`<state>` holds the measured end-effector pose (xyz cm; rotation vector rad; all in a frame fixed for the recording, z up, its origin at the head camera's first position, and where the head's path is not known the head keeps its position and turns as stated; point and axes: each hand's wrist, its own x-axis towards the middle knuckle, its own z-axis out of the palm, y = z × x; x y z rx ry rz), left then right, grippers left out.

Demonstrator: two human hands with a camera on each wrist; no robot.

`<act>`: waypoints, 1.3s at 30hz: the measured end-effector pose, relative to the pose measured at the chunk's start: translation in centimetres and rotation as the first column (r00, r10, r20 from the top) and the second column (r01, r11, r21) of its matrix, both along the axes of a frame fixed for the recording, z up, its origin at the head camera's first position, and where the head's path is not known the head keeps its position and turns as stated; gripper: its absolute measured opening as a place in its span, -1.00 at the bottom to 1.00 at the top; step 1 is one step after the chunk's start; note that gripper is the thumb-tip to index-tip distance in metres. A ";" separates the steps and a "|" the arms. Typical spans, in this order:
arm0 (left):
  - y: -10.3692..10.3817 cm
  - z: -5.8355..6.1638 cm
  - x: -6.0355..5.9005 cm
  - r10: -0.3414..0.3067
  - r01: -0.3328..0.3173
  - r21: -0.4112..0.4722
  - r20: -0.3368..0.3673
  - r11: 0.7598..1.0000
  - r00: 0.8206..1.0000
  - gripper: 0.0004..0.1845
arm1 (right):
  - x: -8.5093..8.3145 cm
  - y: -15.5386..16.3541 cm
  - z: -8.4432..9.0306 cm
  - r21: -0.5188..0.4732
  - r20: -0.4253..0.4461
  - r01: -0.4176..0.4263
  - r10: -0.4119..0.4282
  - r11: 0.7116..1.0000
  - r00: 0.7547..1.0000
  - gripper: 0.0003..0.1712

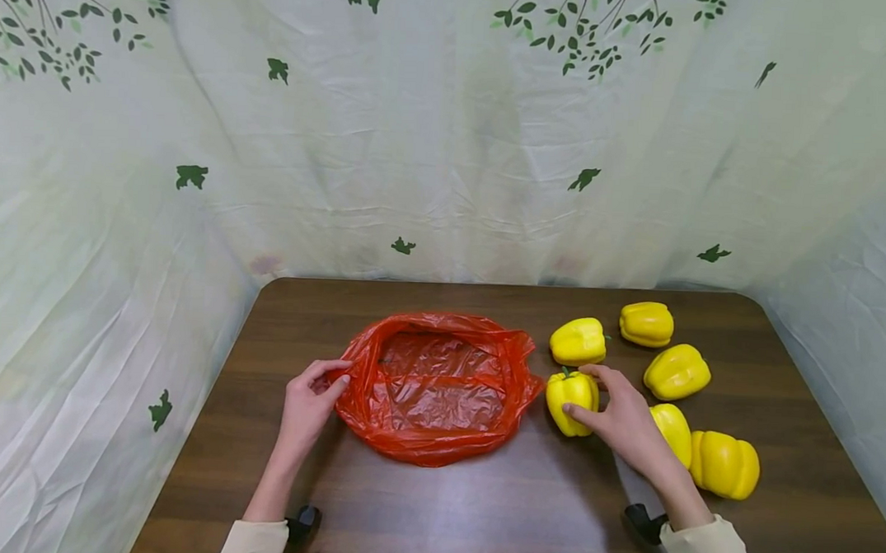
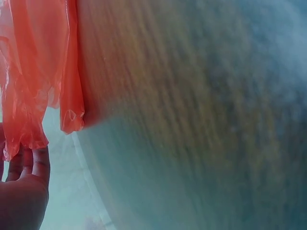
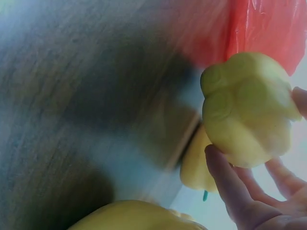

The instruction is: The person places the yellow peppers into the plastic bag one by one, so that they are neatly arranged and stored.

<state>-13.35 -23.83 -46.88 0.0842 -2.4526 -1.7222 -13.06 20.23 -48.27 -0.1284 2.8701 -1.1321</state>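
the right hand (image 1: pixel 625 418) is curled round a yellow pepper (image 1: pixel 572 400), thumb on its near face and fingers over the far side, so the pepper is gripped from the side where it stands on the worktop (image 1: pixel 477 509), just beside the right edge of the red plastic bag (image 1: pixel 438 386). the green stem points up and away from the palm, which leaves the smooth flanks free for the fingers. the left hand (image 1: pixel 309 403) pinches the bag's left rim between thumb and fingers; i judge this keeps the mouth spread and the thin film from sliding. the bag lies flat with its opening upward and nothing visible inside.

behind and to the right of the gripped pepper lie five more yellow peppers: one near it toward the back (image 1: pixel 578 341), one farther back (image 1: pixel 646 323), one to the right (image 1: pixel 677 372), one partly hidden under the right wrist (image 1: pixel 674 431), and the largest nearest the front edge (image 1: pixel 724 464). a leaf-printed cloth (image 1: pixel 449 145) hangs round the worktop.

the right wrist view adds the pepper's lobed underside (image 3: pixel 247 108) cradled by the fingers (image 3: pixel 225 179), with the bag's red film (image 3: pixel 268 28) close behind. the left wrist view, blurred, shows crumpled film (image 2: pixel 33 86) hanging over the fingertips (image 2: pixel 33 163), which the head view cannot.
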 end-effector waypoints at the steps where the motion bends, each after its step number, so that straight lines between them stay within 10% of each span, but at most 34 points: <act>1: 0.0 0.0 0.0 -0.001 0.001 -0.003 0.000 1.000 1.000 -0.78 | 0.1 0.0 0.0 -0.004 -0.006 0.004 -0.004 1.000 1.000 -0.19; 17: -1.3 -2.9 -0.8 0.046 -0.046 -0.016 0.013 0.999 0.999 -0.80 | 1.6 0.2 1.0 -0.086 -0.063 0.056 -0.062 0.995 0.996 -0.19; 39: -1.1 -2.9 -1.0 0.054 -0.054 0.023 0.032 0.998 0.998 -0.81 | 1.2 -2.1 3.4 -0.275 -0.099 0.017 -0.046 0.961 0.994 -0.18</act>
